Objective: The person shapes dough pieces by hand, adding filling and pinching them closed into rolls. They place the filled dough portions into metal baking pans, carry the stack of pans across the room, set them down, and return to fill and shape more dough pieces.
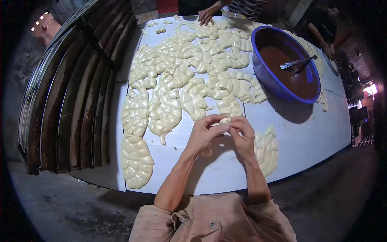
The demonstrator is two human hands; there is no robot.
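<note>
Dough piece (225, 119) pinched between both grips, left hand (203, 133) and right hand (243, 135) raised above white table (302, 141)

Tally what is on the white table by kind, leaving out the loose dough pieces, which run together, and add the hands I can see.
Blue basin of brown filling: 1
Metal spoon in the basin: 1
Dough piece pinched by both hands: 1
Own hands, left hand and right hand: 2
Another person's hand at the far edge: 1
Total: 6

bare table (306, 137) right, dough pieces (165, 105) crowding left
</note>
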